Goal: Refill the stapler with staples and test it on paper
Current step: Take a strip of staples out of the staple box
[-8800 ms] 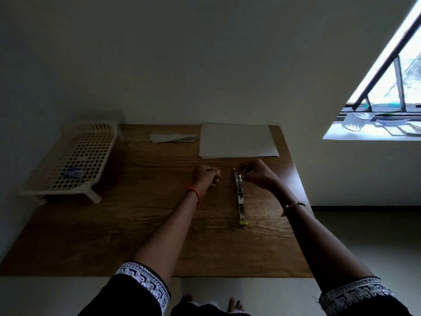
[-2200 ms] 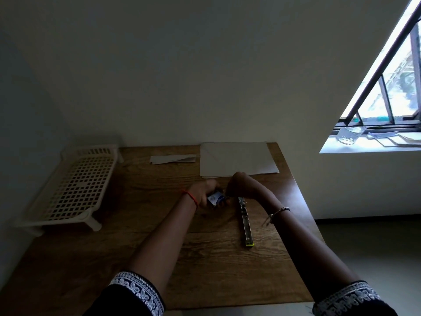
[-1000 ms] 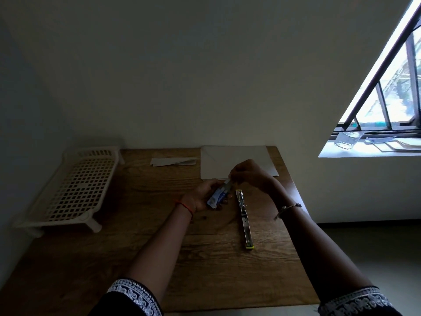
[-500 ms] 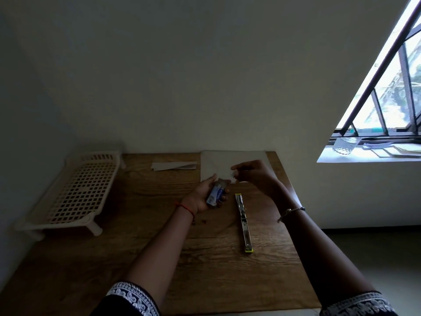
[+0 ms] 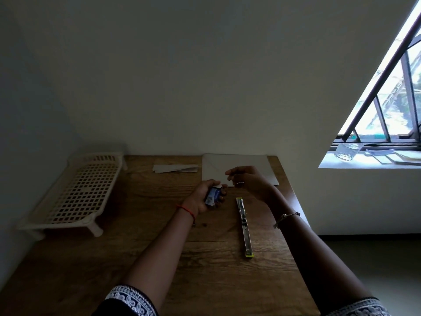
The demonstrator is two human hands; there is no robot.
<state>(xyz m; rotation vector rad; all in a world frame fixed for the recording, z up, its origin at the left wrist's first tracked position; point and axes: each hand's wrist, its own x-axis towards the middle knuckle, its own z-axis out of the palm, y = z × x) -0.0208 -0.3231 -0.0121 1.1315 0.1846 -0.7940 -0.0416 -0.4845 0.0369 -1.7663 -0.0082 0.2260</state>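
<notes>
The stapler (image 5: 244, 226) lies swung open flat on the wooden table (image 5: 136, 258), metal with a yellow-green end towards me. Left of its far end, my left hand (image 5: 200, 201) holds a small blue staple box (image 5: 213, 196) with its flap open. My right hand (image 5: 249, 181) hovers above the near edge of a white paper sheet (image 5: 214, 167). Its fingers are pinched together and a thin glint below them looks like a staple strip (image 5: 239, 183). The hand is a short way from the box.
A cream plastic lattice rack (image 5: 79, 190) stands at the table's left edge. A folded paper slip (image 5: 175, 168) lies at the back by the wall. At the right, a window sill (image 5: 364, 159) carries a glass (image 5: 346, 151) and papers.
My left hand fetched the blue box from the rack to beside the stapler. My right hand drew away from the box's open end and now sits over the paper.
</notes>
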